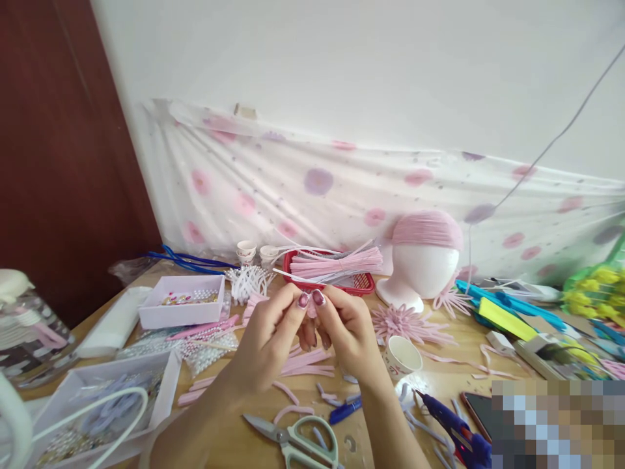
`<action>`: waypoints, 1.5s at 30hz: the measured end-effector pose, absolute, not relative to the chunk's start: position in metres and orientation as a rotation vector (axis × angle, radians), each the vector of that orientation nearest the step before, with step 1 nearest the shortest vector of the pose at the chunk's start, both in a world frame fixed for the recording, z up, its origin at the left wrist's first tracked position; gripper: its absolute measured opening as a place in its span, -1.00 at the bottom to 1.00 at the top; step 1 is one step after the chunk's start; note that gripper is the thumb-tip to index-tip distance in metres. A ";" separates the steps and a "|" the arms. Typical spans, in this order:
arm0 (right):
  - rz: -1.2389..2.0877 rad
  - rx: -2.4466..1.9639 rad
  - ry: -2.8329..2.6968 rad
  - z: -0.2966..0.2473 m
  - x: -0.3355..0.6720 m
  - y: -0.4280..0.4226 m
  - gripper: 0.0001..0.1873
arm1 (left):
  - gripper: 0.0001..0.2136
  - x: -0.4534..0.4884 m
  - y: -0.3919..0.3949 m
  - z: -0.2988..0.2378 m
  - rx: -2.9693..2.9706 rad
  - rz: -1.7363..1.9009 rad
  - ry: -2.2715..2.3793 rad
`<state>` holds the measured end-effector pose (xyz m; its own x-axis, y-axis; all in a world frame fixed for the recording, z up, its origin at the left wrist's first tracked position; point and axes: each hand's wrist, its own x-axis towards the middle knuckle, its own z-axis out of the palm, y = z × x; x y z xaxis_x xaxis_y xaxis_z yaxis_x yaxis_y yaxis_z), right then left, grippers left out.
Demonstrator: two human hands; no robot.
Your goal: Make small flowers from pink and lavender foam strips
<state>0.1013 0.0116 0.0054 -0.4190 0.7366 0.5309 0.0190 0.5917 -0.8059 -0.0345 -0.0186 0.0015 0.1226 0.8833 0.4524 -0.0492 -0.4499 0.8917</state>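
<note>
My left hand [273, 326] and my right hand [344, 322] meet above the middle of the table, thumbs side by side. Between the fingertips of both shows a small pink fuzzy piece [311, 309], mostly covered, so its shape is unclear. Below the hands lie pink fuzzy strips [308, 365]. Scissors with pale green handles [297, 440] rest near the front edge, and a blue pen [346, 410] lies by my right forearm. A paper cup [403, 355] stands to the right of my right hand.
Behind sit a red basket [364, 284] of pink stems and a white foam head [424, 270] with a pink wrap. White boxes [180, 316] of beads are on the left. A blue glue gun [454, 426] and a phone [476, 413] lie front right.
</note>
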 end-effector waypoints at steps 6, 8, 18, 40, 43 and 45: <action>0.827 -0.585 -1.769 0.002 0.097 0.016 -0.54 | -0.75 -0.039 -0.023 0.003 1.638 1.410 0.886; 0.884 -0.577 -1.788 0.000 0.096 0.017 -0.54 | -0.76 -0.044 -0.021 0.003 1.705 1.385 0.897; 1.072 -0.643 -1.667 -0.003 0.090 0.013 -0.55 | -0.88 -0.047 -0.010 -0.011 2.467 1.773 1.095; 0.118 -0.493 -1.937 -0.002 0.095 0.009 -0.69 | -0.81 -0.037 -0.020 -0.007 1.373 1.448 0.562; -0.052 -0.493 -1.862 -0.007 0.092 0.008 -0.71 | -0.82 -0.028 -0.020 -0.014 1.233 1.560 0.456; -0.104 -0.479 -1.854 -0.009 0.093 0.008 -0.72 | -0.81 -0.027 -0.020 -0.014 1.185 1.531 0.411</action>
